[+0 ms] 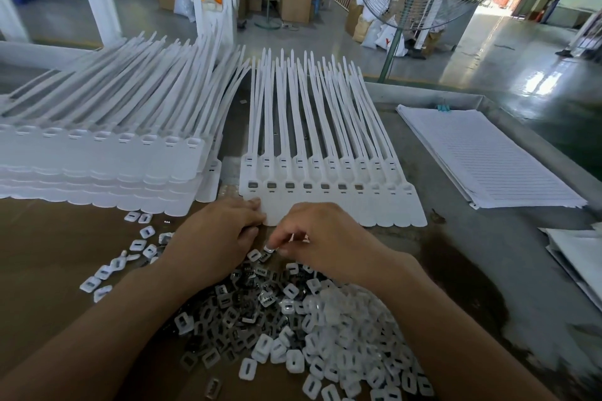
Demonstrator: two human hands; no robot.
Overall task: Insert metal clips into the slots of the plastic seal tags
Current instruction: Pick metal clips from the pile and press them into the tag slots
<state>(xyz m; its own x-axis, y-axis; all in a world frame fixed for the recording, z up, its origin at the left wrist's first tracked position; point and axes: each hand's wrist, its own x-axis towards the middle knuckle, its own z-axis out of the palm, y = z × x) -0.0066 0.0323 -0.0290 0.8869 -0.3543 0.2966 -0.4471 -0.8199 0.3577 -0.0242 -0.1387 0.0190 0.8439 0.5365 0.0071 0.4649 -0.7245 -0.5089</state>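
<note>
A strip of white plastic seal tags point(329, 202) lies flat ahead of me, tails pointing away. Several slots on its left side hold dark metal clips point(271, 185); the rightmost slots look white. My left hand point(218, 234) rests with curled fingers on the strip's near left edge. My right hand point(322, 238) pinches a small metal clip point(269, 249) between thumb and fingertips, just below the strip's near edge. A heap of loose metal clips point(241, 306) and white plastic caps point(342, 335) lies under my forearms.
A tall stack of tag strips point(107, 166) sits at the left. Scattered white caps point(136, 247) lie on the brown cardboard. A pile of lined white sheets point(488, 156) lies at the right, near the table's raised metal rim. A fan stands beyond the table.
</note>
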